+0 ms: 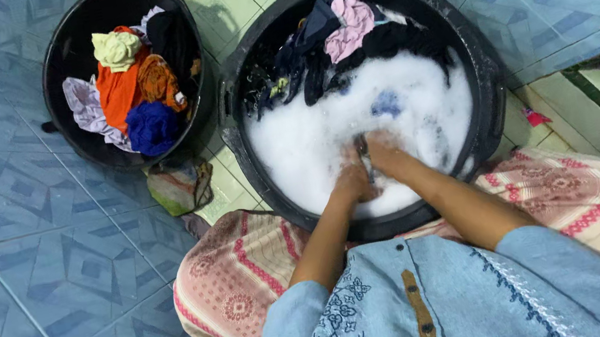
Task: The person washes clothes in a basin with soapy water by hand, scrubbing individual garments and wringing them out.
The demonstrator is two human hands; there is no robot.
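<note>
- Head view: the left hand (354,181) and the right hand (384,154) are close together in the foam of the big tub (483,78), both closed on a dark cloth (364,155) between them.
- The cloth looks soft, wet, heavy and slippery; I would grip it by a bunched fold.
- Another tub (61,50) with wrung clothes (129,87) stands beside, on the floor (13,268).

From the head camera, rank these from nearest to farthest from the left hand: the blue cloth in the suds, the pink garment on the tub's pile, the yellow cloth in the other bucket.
From the left hand:
1. Blue cloth, just beyond, amid the foam.
2. Pink garment, at the tub's far edge.
3. Yellow cloth, far left, atop the smaller bucket.
</note>
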